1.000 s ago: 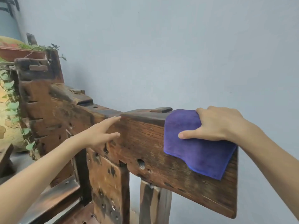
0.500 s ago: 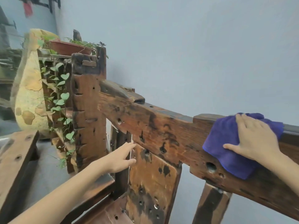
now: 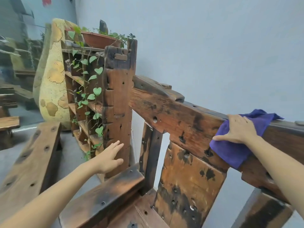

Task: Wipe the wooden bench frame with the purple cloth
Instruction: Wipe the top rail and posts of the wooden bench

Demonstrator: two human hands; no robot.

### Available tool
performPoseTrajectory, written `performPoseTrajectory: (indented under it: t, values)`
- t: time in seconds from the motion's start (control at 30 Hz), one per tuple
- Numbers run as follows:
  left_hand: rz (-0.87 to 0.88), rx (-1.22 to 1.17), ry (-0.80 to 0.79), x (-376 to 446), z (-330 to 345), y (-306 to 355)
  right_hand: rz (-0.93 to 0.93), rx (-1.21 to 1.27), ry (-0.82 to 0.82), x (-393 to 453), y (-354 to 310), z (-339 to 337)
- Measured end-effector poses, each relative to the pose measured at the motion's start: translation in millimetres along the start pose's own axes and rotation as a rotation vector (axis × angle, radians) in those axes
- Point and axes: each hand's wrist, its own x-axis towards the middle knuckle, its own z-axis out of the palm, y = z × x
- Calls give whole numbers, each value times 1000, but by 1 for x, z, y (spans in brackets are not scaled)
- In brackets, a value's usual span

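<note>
The wooden bench frame (image 3: 177, 119) is dark, worn and full of holes; its top rail runs from a tall post at centre to the right edge. A purple cloth (image 3: 233, 150) hangs over that rail at the right. My right hand (image 3: 238, 129) lies flat on the cloth with fingers spread, pressing it against the rail's top and front face. My left hand (image 3: 109, 157) hovers open, fingers apart, in front of the tall post (image 3: 119, 104), just above the armrest; I cannot tell whether it touches the post.
A wooden shelf (image 3: 79, 102) with a trailing green vine and a brown plant bowl (image 3: 98, 39) stands behind the post. A large yellow cracked vase (image 3: 52, 83) is left of it. Another wooden plank (image 3: 31, 155) lies at lower left. A blue-grey wall is behind the bench.
The view swung left and down, showing more of the shelf and vase. My right hand with the cloth slid up on the rail. My left hand dropped lower, from the rail toward the post.
</note>
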Motion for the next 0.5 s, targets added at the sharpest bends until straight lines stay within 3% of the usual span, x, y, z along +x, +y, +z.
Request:
performPoseTrajectory:
  t: [0.13, 0.33, 0.5]
  values:
    - [95, 31, 20, 27, -21, 4, -26, 164, 141, -2, 4, 27]
    - [195, 18, 77, 94, -25, 19, 130, 156, 163, 33, -17, 33]
    - [362, -19, 60, 193, -14, 64, 154, 202, 81, 93, -48, 35]
